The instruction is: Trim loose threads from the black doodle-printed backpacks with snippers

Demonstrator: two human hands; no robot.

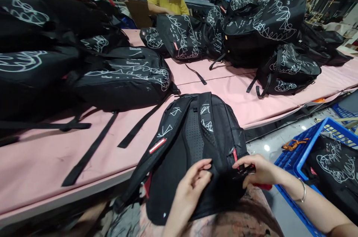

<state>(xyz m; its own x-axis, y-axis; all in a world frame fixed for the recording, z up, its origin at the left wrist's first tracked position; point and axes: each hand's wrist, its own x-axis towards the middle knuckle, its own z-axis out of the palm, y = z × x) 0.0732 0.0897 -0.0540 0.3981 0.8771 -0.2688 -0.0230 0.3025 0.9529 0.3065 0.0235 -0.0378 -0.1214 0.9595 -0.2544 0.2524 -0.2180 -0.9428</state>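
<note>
A black backpack (179,177) lies with its back panel and shoulder straps facing up, leaning from the pink table edge onto my lap. White scribbles and a red-and-white label mark its straps. My left hand (192,184) rests on the lower back panel with its fingers curled in; whatever they pinch is hidden. At the pack's right side, my right hand (256,170) grips the side fabric between thumb and fingers, close to a red tab (234,153). Beneath that palm a red piece (264,186) shows, too covered to name.
Several black backpacks with white scribbles lie on the pink table (112,162), one (125,76) just left of mine. To the right, a blue crate (303,155) holds another backpack (335,170). Across the table is a person in a yellow top (156,0).
</note>
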